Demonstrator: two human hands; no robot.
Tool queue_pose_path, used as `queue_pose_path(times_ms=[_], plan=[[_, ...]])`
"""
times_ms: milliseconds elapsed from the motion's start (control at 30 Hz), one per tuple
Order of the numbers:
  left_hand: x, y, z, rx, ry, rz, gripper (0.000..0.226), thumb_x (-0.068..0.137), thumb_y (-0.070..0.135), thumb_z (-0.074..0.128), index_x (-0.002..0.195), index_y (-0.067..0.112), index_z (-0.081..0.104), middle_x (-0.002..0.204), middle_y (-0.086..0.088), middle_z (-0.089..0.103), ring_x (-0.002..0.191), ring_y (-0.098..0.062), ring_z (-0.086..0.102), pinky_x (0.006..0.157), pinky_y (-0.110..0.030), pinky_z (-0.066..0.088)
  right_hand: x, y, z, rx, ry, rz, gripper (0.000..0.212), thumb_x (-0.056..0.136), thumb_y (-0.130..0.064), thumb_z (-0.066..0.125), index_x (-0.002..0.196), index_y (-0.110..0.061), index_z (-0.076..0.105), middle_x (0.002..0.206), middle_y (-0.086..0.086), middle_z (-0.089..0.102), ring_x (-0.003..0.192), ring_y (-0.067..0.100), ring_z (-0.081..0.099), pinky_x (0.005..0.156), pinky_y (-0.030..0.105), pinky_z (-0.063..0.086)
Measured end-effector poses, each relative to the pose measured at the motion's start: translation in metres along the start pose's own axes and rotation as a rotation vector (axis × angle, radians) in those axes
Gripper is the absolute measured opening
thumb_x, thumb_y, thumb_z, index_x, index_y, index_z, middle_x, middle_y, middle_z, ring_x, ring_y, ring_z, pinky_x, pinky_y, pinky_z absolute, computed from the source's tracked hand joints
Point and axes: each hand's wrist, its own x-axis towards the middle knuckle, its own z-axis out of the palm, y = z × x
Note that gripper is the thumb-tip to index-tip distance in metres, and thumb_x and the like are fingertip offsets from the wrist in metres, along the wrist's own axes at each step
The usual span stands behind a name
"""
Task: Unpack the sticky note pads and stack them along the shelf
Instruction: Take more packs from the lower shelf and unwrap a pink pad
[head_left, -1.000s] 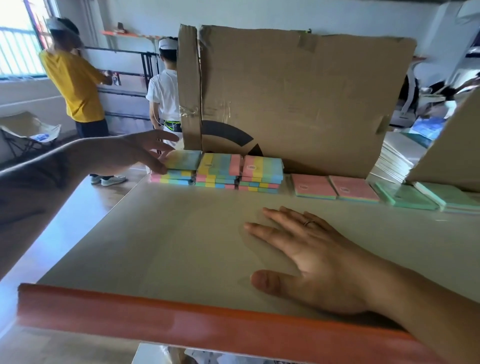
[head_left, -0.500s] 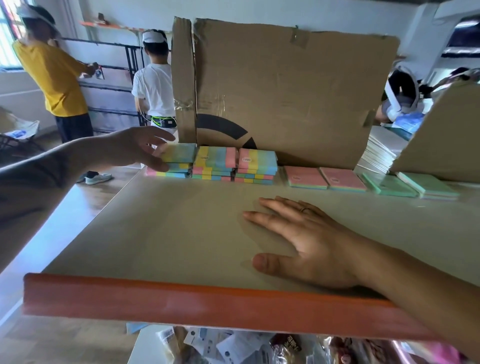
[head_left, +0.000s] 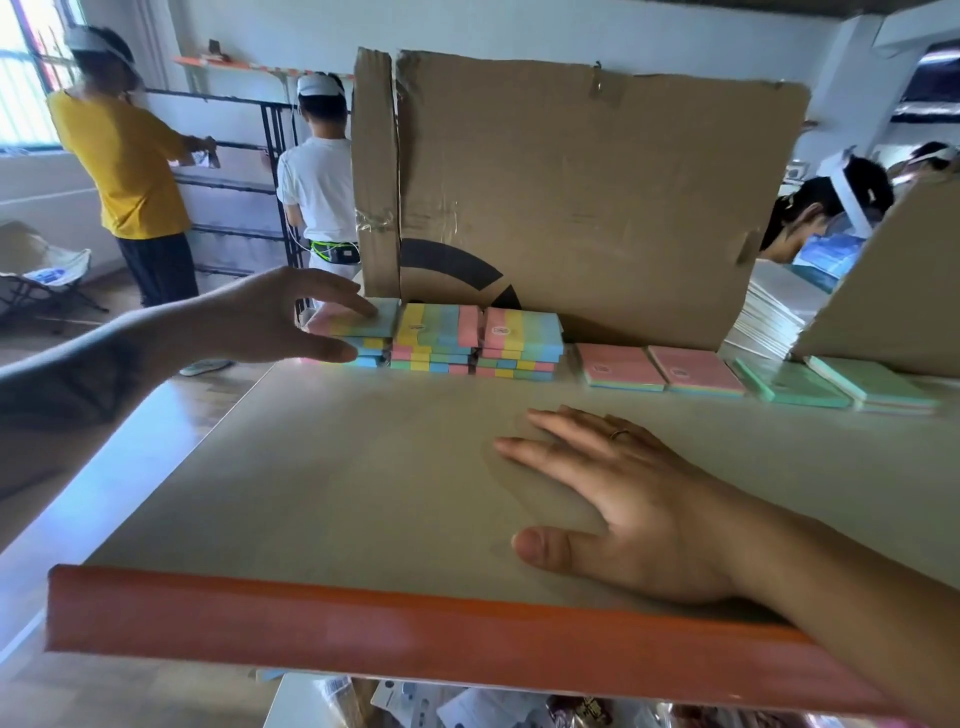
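I saw the shelf (head_left: 322, 483), pale on top with an orange front lip, filling most of the view, and I place everything else against it. A big cardboard sheet (head_left: 597, 208) stood upright along the shelf's back edge. At the foot of that sheet, across the back of the shelf, ran the sticky note pads: three rainbow-striped stacks (head_left: 522, 338) side by side toward the left end, then two pink pads (head_left: 660, 366) lying flat, then two green pads (head_left: 831, 382) toward the right end. My right hand (head_left: 639, 509) lay flat on the shelf near its front lip, fingers straight and spread, a ring (head_left: 619, 434) on one finger, holding nothing. My left hand (head_left: 275, 317) reached to the leftmost stack at the shelf's back left corner, its grip pinching the top pad (head_left: 387, 318), fingertips on top and thumb at the stack's near side.
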Motion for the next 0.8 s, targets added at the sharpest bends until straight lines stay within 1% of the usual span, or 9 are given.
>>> queue_pose_path(times_ms=[100, 200, 300, 467, 533, 600, 667, 733, 800], plan=[[0.003, -0.009, 0.004, 0.005, 0.028, 0.004, 0.046, 0.082, 0.049, 0.079, 0.126, 0.046, 0.066, 0.122, 0.018, 0.068, 0.101, -0.001, 0.063, 0.092, -0.035, 0.053, 0.000, 0.000, 0.000, -0.005, -0.005, -0.003, 0.084, 0.071, -0.097, 0.019, 0.145, -0.071, -0.011, 0.163, -0.031, -0.020, 0.149, -0.007, -0.022, 0.122, 0.026, -0.009], [0.001, -0.014, 0.005, -0.015, 0.053, -0.001, 0.040, 0.083, 0.052, 0.076, 0.122, 0.049, 0.068, 0.117, 0.019, 0.070, 0.101, -0.002, 0.066, 0.091, -0.036, 0.054, 0.001, 0.003, 0.001, -0.007, 0.000, -0.015, 0.084, 0.069, -0.101, 0.015, 0.143, -0.073, -0.013, 0.164, -0.030, -0.019, 0.150, -0.005, -0.023, 0.126, 0.033, -0.006], [0.001, -0.014, 0.004, -0.002, 0.076, -0.018, 0.041, 0.082, 0.058, 0.073, 0.122, 0.050, 0.068, 0.117, 0.019, 0.070, 0.102, -0.005, 0.066, 0.092, -0.038, 0.055, 0.002, 0.004, 0.002, -0.012, 0.003, -0.020, 0.085, 0.069, -0.101, 0.015, 0.143, -0.072, -0.014, 0.165, -0.029, -0.019, 0.150, -0.005, -0.022, 0.126, 0.034, -0.005], [-0.005, -0.013, 0.007, 0.013, 0.092, -0.030, 0.045, 0.081, 0.072, 0.065, 0.123, 0.056, 0.063, 0.120, 0.023, 0.068, 0.106, -0.004, 0.065, 0.096, -0.043, 0.056, 0.000, 0.003, 0.000, -0.010, -0.008, -0.017, 0.086, 0.069, -0.100, 0.014, 0.145, -0.070, -0.014, 0.164, -0.029, -0.019, 0.150, -0.005, -0.022, 0.127, 0.034, -0.006], [-0.006, -0.006, 0.008, 0.002, 0.091, -0.018, 0.043, 0.084, 0.065, 0.067, 0.125, 0.052, 0.064, 0.123, 0.021, 0.067, 0.106, -0.004, 0.065, 0.095, -0.040, 0.055, -0.001, 0.003, 0.000, -0.011, -0.007, -0.017, 0.086, 0.069, -0.100, 0.015, 0.145, -0.070, -0.013, 0.164, -0.029, -0.019, 0.150, -0.005, -0.022, 0.127, 0.035, -0.005], [-0.007, 0.005, 0.010, -0.034, 0.102, 0.023, 0.040, 0.088, 0.050, 0.070, 0.127, 0.043, 0.067, 0.124, 0.014, 0.068, 0.103, -0.004, 0.063, 0.092, -0.034, 0.052, -0.001, 0.003, 0.000, -0.013, -0.008, -0.017, 0.086, 0.070, -0.099, 0.015, 0.146, -0.069, -0.013, 0.165, -0.028, -0.019, 0.150, -0.004, -0.022, 0.127, 0.035, -0.005], [-0.007, 0.013, 0.012, -0.048, 0.113, 0.058, 0.037, 0.090, 0.040, 0.069, 0.127, 0.035, 0.070, 0.123, 0.009, 0.069, 0.101, -0.006, 0.061, 0.090, -0.032, 0.048, 0.000, 0.003, 0.000, -0.012, -0.005, -0.019, 0.086, 0.071, -0.099, 0.016, 0.146, -0.069, -0.013, 0.165, -0.028, -0.019, 0.150, -0.004, -0.022, 0.127, 0.034, -0.005], [-0.007, 0.017, 0.013, -0.042, 0.115, 0.064, 0.033, 0.091, 0.034, 0.069, 0.124, 0.031, 0.071, 0.122, 0.006, 0.070, 0.100, -0.008, 0.061, 0.089, -0.032, 0.047, 0.000, 0.003, 0.000, -0.008, -0.009, -0.018, 0.085, 0.072, -0.098, 0.017, 0.146, -0.069, -0.013, 0.165, -0.029, -0.019, 0.150, -0.005, -0.022, 0.126, 0.032, -0.007], [-0.008, 0.019, 0.014, -0.050, 0.113, 0.043, 0.030, 0.092, 0.032, 0.069, 0.122, 0.031, 0.072, 0.122, 0.004, 0.071, 0.101, -0.010, 0.062, 0.089, -0.032, 0.047, 0.000, 0.003, 0.000, -0.006, -0.009, -0.017, 0.085, 0.072, -0.098, 0.018, 0.146, -0.069, -0.012, 0.165, -0.029, -0.020, 0.150, -0.005, -0.022, 0.125, 0.032, -0.007]])
